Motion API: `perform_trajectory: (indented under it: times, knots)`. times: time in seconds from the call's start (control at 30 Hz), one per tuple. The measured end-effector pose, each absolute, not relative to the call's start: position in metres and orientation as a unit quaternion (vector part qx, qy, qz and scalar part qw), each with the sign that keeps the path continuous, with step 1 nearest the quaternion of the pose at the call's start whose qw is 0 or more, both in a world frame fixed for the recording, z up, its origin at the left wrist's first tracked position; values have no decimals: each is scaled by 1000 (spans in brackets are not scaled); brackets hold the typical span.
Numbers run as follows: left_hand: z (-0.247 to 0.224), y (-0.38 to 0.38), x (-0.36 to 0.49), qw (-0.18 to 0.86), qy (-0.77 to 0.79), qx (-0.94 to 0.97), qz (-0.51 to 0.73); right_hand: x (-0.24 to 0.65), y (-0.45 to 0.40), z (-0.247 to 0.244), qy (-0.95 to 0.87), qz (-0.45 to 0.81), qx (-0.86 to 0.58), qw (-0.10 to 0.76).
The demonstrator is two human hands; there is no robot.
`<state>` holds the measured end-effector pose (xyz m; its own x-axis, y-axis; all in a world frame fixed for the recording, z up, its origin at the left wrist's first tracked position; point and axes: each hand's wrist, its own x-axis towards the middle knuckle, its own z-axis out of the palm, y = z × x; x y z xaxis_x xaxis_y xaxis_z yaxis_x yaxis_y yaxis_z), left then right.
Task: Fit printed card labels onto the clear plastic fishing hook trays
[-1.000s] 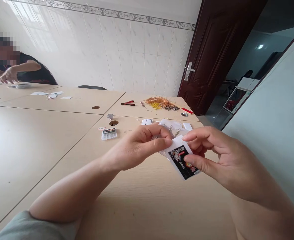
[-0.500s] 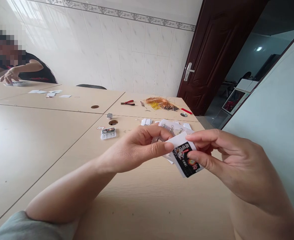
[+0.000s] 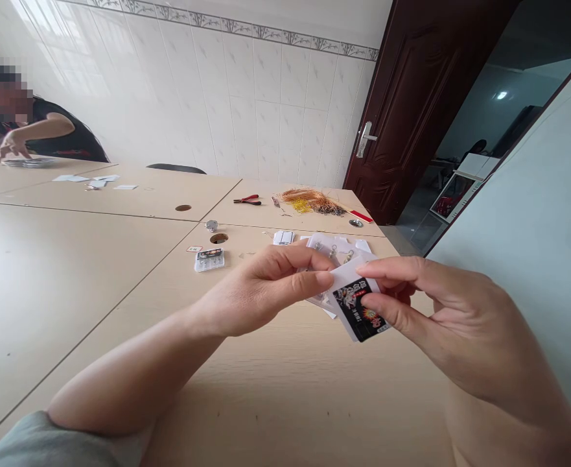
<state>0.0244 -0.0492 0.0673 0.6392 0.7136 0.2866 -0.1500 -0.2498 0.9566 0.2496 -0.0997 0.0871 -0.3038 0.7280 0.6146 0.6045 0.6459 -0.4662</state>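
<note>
Above the counter (image 3: 266,389), the left grip (image 3: 280,285) and right grip (image 3: 443,305) both pinch a black-printed label sheet (image 3: 354,318). The sheet appears light, thin, flexible and easily creased; its white margin (image 3: 347,274) likely offers the safest hold.

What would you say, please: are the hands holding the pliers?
No, the pliers lie on the table, apart from the left hand and right hand.

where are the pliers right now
In the head view, the pliers lie far back on the table, left of the orange strand bundle.
</note>
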Motion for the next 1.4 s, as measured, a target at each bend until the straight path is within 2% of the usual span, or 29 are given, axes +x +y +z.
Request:
perform_trajectory:
  times: [0.43, 0.63, 1.0, 1.4]
  knots:
    - [66, -47, 25, 566, 203, 712, 362, 250, -101, 90, -820, 84, -399, 401]
    - [65, -47, 25, 551, 200, 724, 364, 252, -98, 87, -832, 46, -402, 381]
    - [66, -47, 24, 542, 211, 727, 365, 249, -96, 87, -838, 54, -369, 397]
    - [67, -48, 27, 505, 224, 734, 396, 246, -88, 79, -840, -7, -349, 416]
